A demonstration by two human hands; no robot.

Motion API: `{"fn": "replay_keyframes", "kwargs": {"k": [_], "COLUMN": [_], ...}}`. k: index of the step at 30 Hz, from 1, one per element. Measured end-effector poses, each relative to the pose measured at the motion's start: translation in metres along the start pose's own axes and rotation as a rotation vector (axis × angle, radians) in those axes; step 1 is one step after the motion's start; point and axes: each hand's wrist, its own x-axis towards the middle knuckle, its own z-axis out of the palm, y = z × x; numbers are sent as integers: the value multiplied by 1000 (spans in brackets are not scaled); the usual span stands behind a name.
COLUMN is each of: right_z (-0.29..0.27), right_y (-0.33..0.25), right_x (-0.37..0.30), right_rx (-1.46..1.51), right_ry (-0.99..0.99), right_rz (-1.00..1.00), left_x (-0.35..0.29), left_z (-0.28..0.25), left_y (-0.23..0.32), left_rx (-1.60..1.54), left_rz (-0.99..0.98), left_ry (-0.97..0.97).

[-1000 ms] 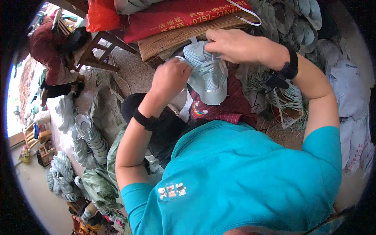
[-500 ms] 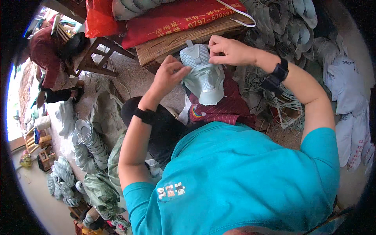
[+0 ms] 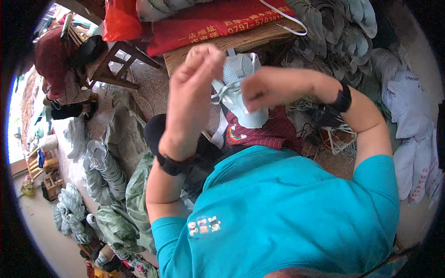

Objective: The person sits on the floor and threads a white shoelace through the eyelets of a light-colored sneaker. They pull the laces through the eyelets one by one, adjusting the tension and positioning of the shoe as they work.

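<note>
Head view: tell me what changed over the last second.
The left hand lifted up and away from the pale shoe upper, fingers bunched. The right hand slid down across its front. The upper stays over the lap; the wooden bench is unmoved.

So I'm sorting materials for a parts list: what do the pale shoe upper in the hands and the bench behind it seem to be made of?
The shoe upper: apparently pale blue-grey textile mesh, judging by its dotted perforated panel, with smoother matte overlays that may be synthetic. The bench: wood, unfinished-looking, with visible grain and rough brown edges.
</note>
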Motion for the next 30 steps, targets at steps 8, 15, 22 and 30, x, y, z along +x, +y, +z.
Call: {"fn": "replay_keyframes", "kwargs": {"k": [8,15,22,30], "right_z": [0,22,32,16], "right_y": [42,32,35,28], "right_x": [22,24,41,37], "right_rx": [-779,-766,-340,-523], "right_ry": [538,611,695,548], "right_rz": [-11,20,186,25], "left_x": [13,-7,-8,0], "left_z": [-32,-39,-29,-38], "left_y": [-42,-80,-78,-78], "left_rx": [583,1020,1102,1158], "left_rz": [24,190,56,275], "left_ry": [182,145,77,9]}}
